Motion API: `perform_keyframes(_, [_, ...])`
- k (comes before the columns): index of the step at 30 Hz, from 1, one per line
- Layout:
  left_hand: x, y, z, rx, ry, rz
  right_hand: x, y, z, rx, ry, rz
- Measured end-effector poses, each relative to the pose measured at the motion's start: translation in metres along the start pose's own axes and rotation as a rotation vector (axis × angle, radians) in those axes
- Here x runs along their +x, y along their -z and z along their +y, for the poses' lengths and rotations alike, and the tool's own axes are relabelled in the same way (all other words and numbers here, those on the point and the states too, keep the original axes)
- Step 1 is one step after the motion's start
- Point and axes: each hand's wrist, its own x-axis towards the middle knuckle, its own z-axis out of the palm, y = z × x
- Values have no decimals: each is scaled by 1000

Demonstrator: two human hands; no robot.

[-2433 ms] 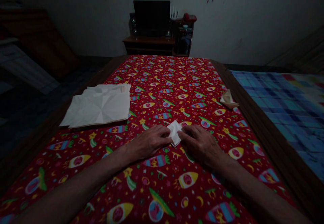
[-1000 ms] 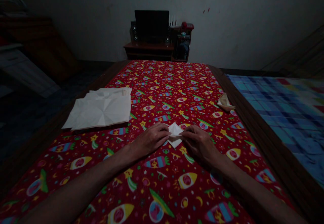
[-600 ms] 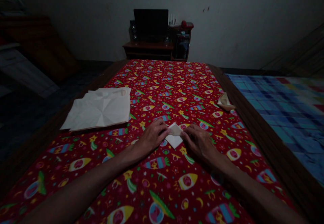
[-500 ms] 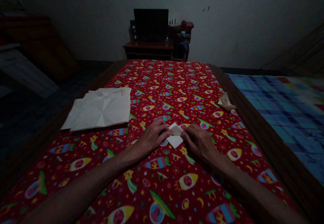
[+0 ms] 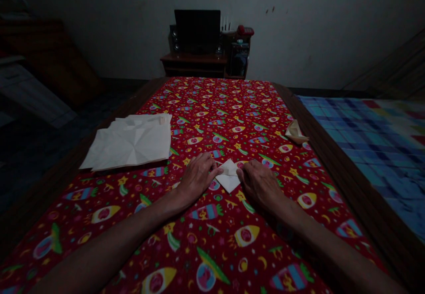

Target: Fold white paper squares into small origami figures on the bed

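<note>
A small white folded paper [image 5: 229, 182] lies diamond-shaped on the red patterned cloth [image 5: 212, 245], a crease running across its upper half. My left hand [image 5: 198, 174] has its thumb on the paper's left corner, the other fingers curled close by. At the right corner, my right hand [image 5: 260, 179] grips the edge between thumb and bent fingers. The undersides of both hands are hidden. Off to the left lies a stack of creased white paper sheets [image 5: 133, 143]. A folded paper piece [image 5: 295, 132] stands near the cloth's right edge.
Dark brown wood borders [image 5: 352, 187] flank the cloth. Beyond its far end stands a desk [image 5: 195, 59] with a black monitor [image 5: 197, 28] and a red telephone [image 5: 245, 30]. A blue checked cloth [image 5: 361, 139] spreads to the right. White drawers [image 5: 36, 90] stand at left.
My left hand has shifted slightly left, its thumb drawn back toward the paper's left corner. The paper's crossing fold looks flatter. My right hand stays nearly in place.
</note>
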Motion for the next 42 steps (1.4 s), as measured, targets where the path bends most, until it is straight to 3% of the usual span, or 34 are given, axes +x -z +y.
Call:
perform_keyframes(9, [0,1,6,218,2,15,1,-7,5,-24,66,47])
perform_keyframes(14, [-5,4,16,251,-378,-49,0,-7,5,-13,69,38])
perform_keyframes(16, [-11,3,19,250,-439,-91,0,-6,4,-19,45,30])
perform_keyframes(22, [-26,4,18,181,-399,-256,2,-3,-1,-45,20,13])
perform_keyframes(27, [-26,7,19,194,-363,-293,0,2,-3,-89,-10,50])
perform_keyframes(31, [-26,8,23,218,-359,-296,-11,6,-13,-60,175,105])
perform_keyframes(34, [-28,10,25,241,-336,-297,-21,5,-19,-18,282,39])
perform_keyframes(38, [-34,17,28,272,-293,-334,-30,4,-16,-9,301,-88])
perform_keyframes(42, [-42,23,27,315,-248,-361,-35,8,-8,14,289,-111])
